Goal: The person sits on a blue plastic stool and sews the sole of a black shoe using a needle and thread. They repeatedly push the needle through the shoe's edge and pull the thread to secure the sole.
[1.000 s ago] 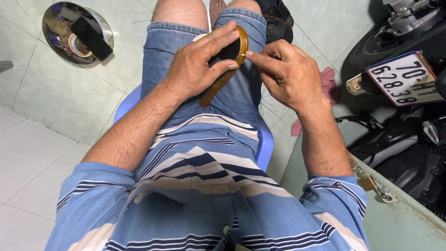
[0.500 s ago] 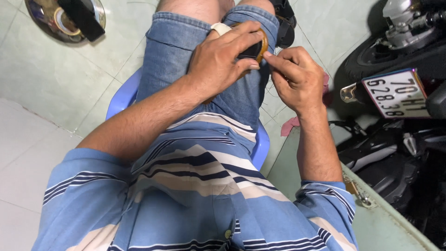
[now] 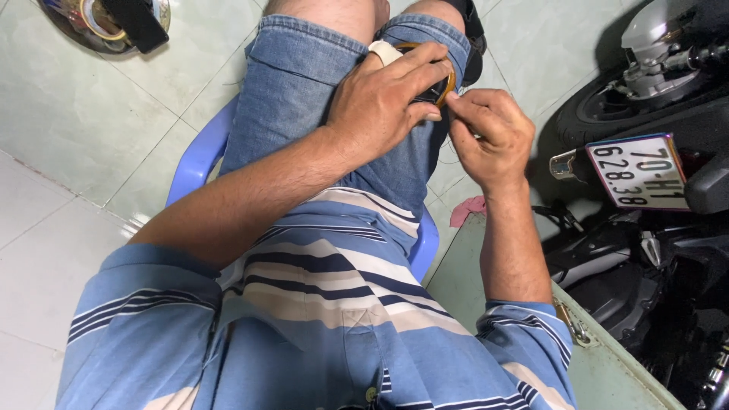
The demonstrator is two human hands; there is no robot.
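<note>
Both hands have shifted up the frame toward the knees since the earlier view, and the metal tray at top left has slid nearly out of sight; the seated posture is unchanged. Left hand lies palm-down over the thigh of the denim shorts, fingers curled around a brown ring-shaped object, gripping it against the leg; only a short arc of the ring shows past the fingertips, along with a dark part beneath, so its full shape cannot be told. Right hand sits just to the right of the ring, thumb and forefinger pinched at its near edge, touching or almost touching; whether anything is held in that pinch cannot be told. The ring thus lies under the left hand and just left of the right fingertips; its visible arc runs roughly up and down the frame. A blue plastic chair bears the person; a parked motorbike stands close on the right; a pink scrap lies on the tiled floor.
</note>
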